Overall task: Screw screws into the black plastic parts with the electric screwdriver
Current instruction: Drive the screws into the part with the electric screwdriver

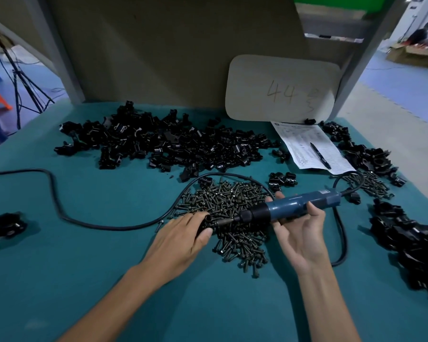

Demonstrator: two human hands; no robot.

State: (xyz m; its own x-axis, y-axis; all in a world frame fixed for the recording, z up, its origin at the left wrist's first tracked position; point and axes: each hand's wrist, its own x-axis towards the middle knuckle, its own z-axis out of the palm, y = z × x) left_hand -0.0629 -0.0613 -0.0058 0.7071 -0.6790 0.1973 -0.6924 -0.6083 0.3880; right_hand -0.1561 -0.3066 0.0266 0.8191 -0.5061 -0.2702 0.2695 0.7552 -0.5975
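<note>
Two bare forearms enter from the bottom edge over the teal tabletop (pixel 84 280).

Left hand (pixel 183 235): back up, resting at the near-left edge of the main pile of screws (pixel 232 203). Fingers (pixel 195 217) are curled over one black part (pixel 207 222), with the thumb pressed against its near side. Only the part's round open end shows past the fingers.

Right hand (pixel 299 228): palm up, gripping the blue driver (pixel 294 206). Fingers (pixel 279 194) wrap under the barrel, their tips showing on its far side, and the thumb lies across the near side. The driver is held roughly level above the screws, bit pointing left. The bit tip is at the held part; I cannot tell whether a screw sits on it.

The cable (pixel 59 206) runs from the driver's rear, loops on the tabletop round the screws and goes off the left edge.

Other items:
- Large heap of black parts (pixel 171 144) behind the screws.
- Small cluster (pixel 282 180) just beyond the driver.
- Second heap (pixel 410 238) at the right edge.
- More parts at back right (pixel 366 154).
- Smaller screw pile (pixel 371 183) at right.
- Lone part (pixel 5 225) at the left edge.
- Printed sheet (pixel 304 141) with a pen (pixel 320 155) lying on it, at back right.
- Beige board (pixel 282 87) marked "44", leaning on the back wall.
</note>
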